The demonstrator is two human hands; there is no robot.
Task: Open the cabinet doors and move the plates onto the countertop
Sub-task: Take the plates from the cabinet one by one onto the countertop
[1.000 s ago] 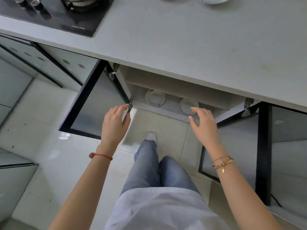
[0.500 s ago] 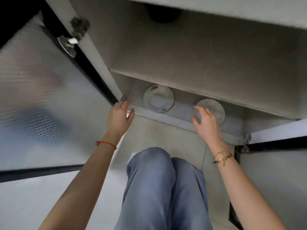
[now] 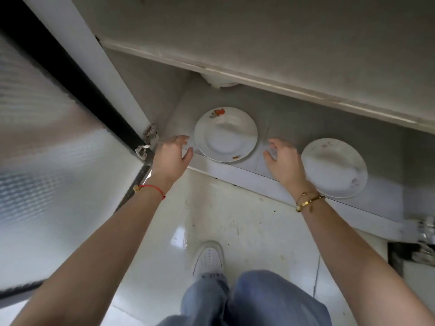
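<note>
Two white plates lie on the bottom shelf of the open cabinet. The left plate carries a red and orange print on its rim. The right plate is plain with faint marks. My left hand hovers just left of the left plate, fingers spread, holding nothing. My right hand is between the two plates, fingers loosely spread over the shelf, also empty. Neither hand touches a plate.
The left cabinet door, frosted glass in a black frame, stands swung open at my left with its hinge by my left hand. An upper shelf overhangs the plates. A white shoe and jeans are on the tiled floor below.
The view has dropped lower and closer to the cabinet. Both hands have reached in: the right hand shifted from the right plate to the gap between plates, the left moved beside the left plate.
</note>
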